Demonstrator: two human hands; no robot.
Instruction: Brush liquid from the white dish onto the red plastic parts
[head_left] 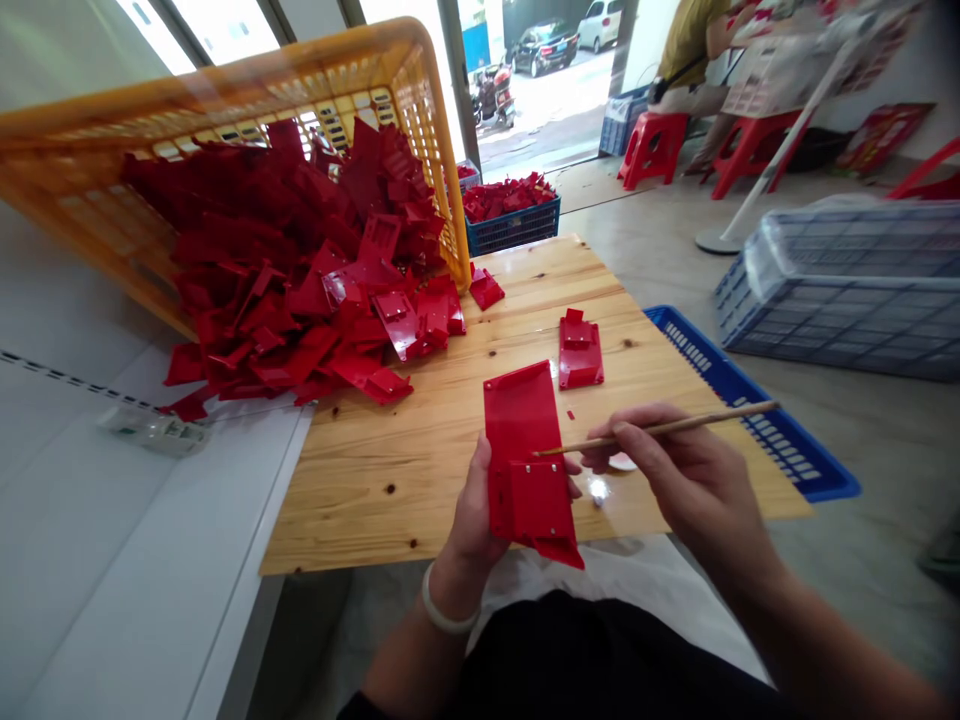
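Note:
My left hand is closed around a flat red plastic piece with a raised square section and small silver dots, held up above the near part of the wooden table. Between the thumb and fingers of my right hand is a thin wooden paintbrush. Its tip lies at the red piece, near the upper edge of the raised square; whether it touches I cannot tell. A second red piece of similar make rests on the table beyond my hands. A small white round thing is partly hidden under my right hand.
A tipped yellow crate spills many red pieces onto the wooden table at left. Beside the table's right edge is a blue basket. Grey crates stand farther right. A seated person works behind, near red stools.

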